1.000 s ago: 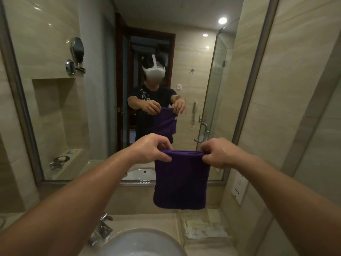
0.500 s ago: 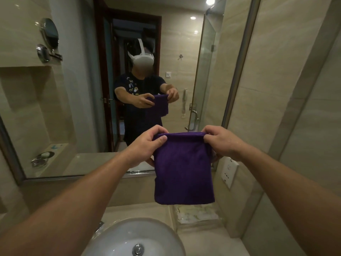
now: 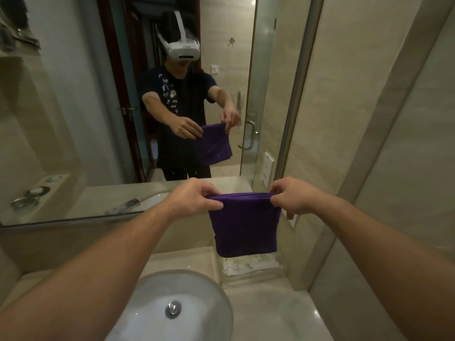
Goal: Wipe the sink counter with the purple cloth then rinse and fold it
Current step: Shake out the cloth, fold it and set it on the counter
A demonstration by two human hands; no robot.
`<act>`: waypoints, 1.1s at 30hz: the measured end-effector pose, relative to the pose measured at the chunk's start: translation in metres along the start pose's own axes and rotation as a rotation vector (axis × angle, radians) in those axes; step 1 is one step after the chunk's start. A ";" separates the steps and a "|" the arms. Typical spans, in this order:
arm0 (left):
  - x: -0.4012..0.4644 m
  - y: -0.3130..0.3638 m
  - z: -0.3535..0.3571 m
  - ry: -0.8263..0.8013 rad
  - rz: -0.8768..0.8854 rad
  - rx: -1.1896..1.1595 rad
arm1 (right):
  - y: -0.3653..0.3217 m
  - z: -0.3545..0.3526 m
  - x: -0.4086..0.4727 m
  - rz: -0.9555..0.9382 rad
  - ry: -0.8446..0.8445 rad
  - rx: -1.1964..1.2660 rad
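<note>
head cam | looks forward-down | close over sink [image 3: 172, 303] | faces mirror [image 3: 73, 107]

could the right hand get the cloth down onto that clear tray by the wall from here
Probably yes: the right hand pinches the purple cloth hanging just above the clear tray, with nothing between them.

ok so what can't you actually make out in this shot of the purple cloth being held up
Head view:
- Far face of the folded purple cloth: it faces away, and its mirror image is dim.
- Pale printed items on the counter: blurred, partly behind the cloth.
- White round sink basin: near side cut off by the bottom edge.
</note>
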State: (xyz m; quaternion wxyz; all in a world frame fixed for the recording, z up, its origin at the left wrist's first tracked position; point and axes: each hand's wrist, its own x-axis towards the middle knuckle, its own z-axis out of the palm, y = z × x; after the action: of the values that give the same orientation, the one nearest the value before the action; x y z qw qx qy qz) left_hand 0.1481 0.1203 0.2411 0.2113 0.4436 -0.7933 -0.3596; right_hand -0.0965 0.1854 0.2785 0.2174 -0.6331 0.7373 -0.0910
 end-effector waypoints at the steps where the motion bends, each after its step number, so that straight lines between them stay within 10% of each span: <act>1: 0.006 -0.004 0.007 -0.007 -0.022 0.015 | 0.008 0.003 0.007 0.009 -0.036 -0.008; 13: 0.066 -0.076 0.139 0.073 -0.554 -0.468 | 0.100 0.078 0.117 0.165 -0.140 0.195; 24: 0.146 -0.097 0.165 0.388 -0.339 -0.303 | 0.128 0.123 0.161 0.045 0.341 0.338; 33: 0.098 -0.199 0.243 0.093 -0.445 0.154 | 0.198 0.261 0.137 -0.087 -0.144 -0.003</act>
State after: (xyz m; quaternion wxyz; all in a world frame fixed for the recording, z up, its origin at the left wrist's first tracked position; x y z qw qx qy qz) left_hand 0.0487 0.0605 -0.0663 0.1285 0.6383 -0.6905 -0.3150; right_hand -0.1742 0.1250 -0.0627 0.2647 -0.6699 0.6916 -0.0535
